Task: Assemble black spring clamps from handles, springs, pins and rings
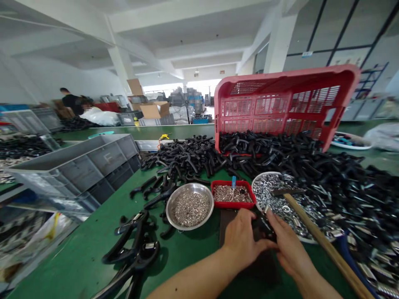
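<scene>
My left hand is closed around one side of a black plastic part, just above a dark pad on the green table. From the other side, my right hand grips the same part, its thumb and fingers near a small shiny metal piece at the top. My fingers hide most of the part. In front of my hands is a red tray of small pins with a blue-handled tool standing in it. Left of it, a steel bowl holds small metal pieces.
A hammer lies across a dish of metal parts at my right. Black handles are heaped behind, with a tipped red crate over them. Assembled black clamps lie left, near a grey bin. A person is far back.
</scene>
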